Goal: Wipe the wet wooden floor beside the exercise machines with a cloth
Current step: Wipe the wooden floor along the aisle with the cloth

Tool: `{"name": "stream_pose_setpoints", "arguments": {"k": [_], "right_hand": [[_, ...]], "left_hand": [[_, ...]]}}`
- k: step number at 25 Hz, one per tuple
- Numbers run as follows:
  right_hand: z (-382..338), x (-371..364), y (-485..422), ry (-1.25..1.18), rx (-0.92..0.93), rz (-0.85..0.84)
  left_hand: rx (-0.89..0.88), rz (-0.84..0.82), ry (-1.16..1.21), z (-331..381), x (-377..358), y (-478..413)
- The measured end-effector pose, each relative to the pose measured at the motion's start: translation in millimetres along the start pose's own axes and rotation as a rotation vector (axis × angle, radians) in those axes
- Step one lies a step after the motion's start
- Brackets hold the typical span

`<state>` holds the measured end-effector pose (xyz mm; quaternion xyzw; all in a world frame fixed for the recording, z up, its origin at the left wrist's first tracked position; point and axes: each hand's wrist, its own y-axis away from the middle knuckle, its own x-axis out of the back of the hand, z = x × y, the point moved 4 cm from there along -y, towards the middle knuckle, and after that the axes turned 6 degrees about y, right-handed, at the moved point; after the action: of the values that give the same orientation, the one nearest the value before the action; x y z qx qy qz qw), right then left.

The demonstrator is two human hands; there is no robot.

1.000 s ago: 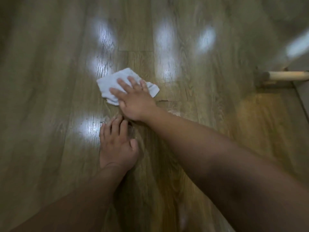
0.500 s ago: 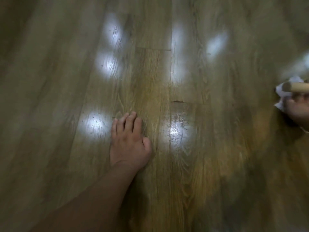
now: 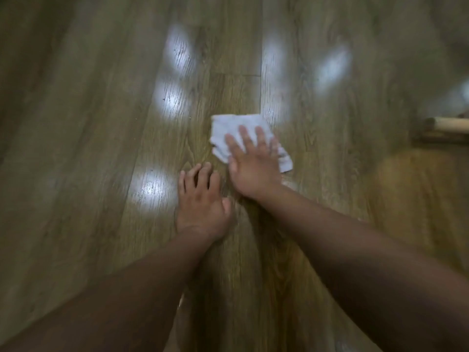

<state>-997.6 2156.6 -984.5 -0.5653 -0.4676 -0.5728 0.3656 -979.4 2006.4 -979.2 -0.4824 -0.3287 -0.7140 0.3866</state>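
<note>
Fingers (image 3: 261, 138) of the right hand (image 3: 253, 168) lie straight and spread on a white cloth (image 3: 228, 128), pressing it flat against the wooden floor (image 3: 76, 148) — the grip is open, palm down, with nothing curled round the fabric. The cloth is crumpled into a rough square. Its far-left part sticks out beyond the fingertips, and one corner shows to the right of the hand. It lies across a seam between two planks, about the middle of the view. Just beside it, nearer the person and to the left, the left hand (image 3: 200, 201) rests palm down on bare boards. Its fingers are slightly parted and relaxed and hold nothing — that grip is open too, close to the cloth but apart from it. Both bare forearms run in from the bottom edge. Pale patches of reflected light (image 3: 152, 189) shine on the boards to the left of the hands and beyond them. Well apart, at the right edge, a pale round wooden bar (image 3: 451, 125) sits low over the floor; what it belongs to cannot be told.
</note>
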Motion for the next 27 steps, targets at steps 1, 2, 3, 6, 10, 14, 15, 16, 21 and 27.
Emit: {"name": "stream_pose_setpoints", "arguments": {"k": [1,2,3,6,10,14,15,16,21,27], "right_hand": [[-39,-7,12,-0.028,0.123,-0.051],[-50,-10,20,-0.060,0.220,-0.084],[-41,-10,16,-0.067,0.256,-0.108],[33,-7,-6,0.048,0.165,-0.087],[85,6,-35,-0.021,-0.142,-0.092],[-29,-2,14,-0.020,0.042,-0.046],[-70,-15,57,0.013,0.259,-0.048],[-99,-24,104,0.030,0.501,-0.054],[-94,-9,30,0.008,0.887,-0.199],[-90,14,-179,0.009,0.182,-0.244]], "left_hand": [[-0.045,-0.010,-0.002,2,4,0],[-0.108,-0.034,-0.024,0,10,-3],[-0.158,-0.062,-0.041,-9,21,-6],[-0.177,-0.125,-0.116,-82,62,-4],[-0.003,-0.226,-0.207,-167,71,45],[-0.080,-0.119,-0.142,-175,43,52],[-0.096,-0.085,-0.132,-176,43,53],[-0.113,-0.067,-0.129,-176,42,53],[-0.118,-0.079,-0.161,-176,40,51],[-0.116,-0.075,-0.182,-175,37,51]]}}
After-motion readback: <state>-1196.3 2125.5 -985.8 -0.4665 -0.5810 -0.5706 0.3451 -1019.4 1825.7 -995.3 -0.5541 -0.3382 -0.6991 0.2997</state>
